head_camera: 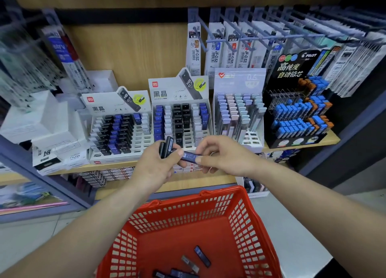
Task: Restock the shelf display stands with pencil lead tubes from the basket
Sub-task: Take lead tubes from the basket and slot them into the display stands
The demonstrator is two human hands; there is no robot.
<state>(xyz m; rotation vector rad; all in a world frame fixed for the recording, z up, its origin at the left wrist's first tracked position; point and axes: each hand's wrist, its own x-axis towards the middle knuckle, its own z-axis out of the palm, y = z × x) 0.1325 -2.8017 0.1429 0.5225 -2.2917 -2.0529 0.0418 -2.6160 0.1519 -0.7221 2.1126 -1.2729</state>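
Pinching blue tube, right hand; left hand grips perhaps two tubes.

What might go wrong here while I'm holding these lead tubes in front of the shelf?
The left hand grips spare dark tubes while also pinching the blue tube with the right hand; one might slip and miss the red basket. The display stand sorts tubes in colour columns, so the blue one may land in a black column.
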